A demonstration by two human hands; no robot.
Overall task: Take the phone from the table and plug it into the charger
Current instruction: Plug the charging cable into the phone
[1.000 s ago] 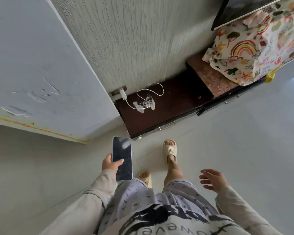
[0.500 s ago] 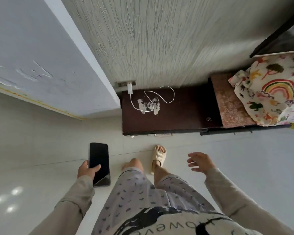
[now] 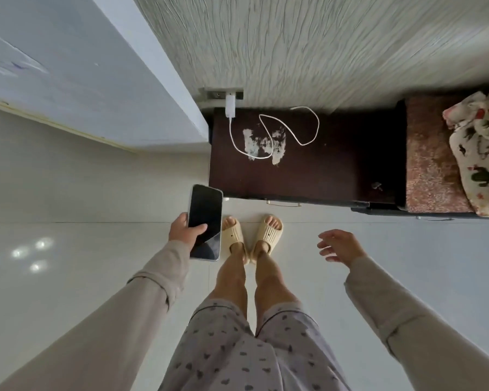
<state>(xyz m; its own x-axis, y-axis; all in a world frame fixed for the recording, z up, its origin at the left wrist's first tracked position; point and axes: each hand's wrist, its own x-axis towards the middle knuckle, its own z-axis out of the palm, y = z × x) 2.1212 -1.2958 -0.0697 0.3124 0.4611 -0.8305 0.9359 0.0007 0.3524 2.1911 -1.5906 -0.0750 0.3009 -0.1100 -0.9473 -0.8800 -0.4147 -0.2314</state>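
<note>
My left hand (image 3: pixel 184 231) grips a black-screened phone (image 3: pixel 205 221), screen up, held just short of the front left corner of a dark brown cabinet (image 3: pixel 336 170). A white charger plug (image 3: pixel 230 105) sits in a wall socket (image 3: pixel 220 93) above the cabinet's back left. Its white cable (image 3: pixel 294 131) lies in loose loops on the cabinet top, the free end near the wall. My right hand (image 3: pixel 340 245) hovers empty with fingers spread, below the cabinet's front edge.
A pale wall panel (image 3: pixel 82 66) juts out on the left, beside the cabinet. A bed with a patterned blanket (image 3: pixel 480 148) and a brown speckled surface (image 3: pixel 429 153) adjoins the cabinet on the right. My feet in cream slippers (image 3: pixel 251 235) stand on the glossy floor.
I have stepped closer to the cabinet and now face it squarely, feet together. The phone stays in my left hand and has come nearer the cabinet's corner.
</note>
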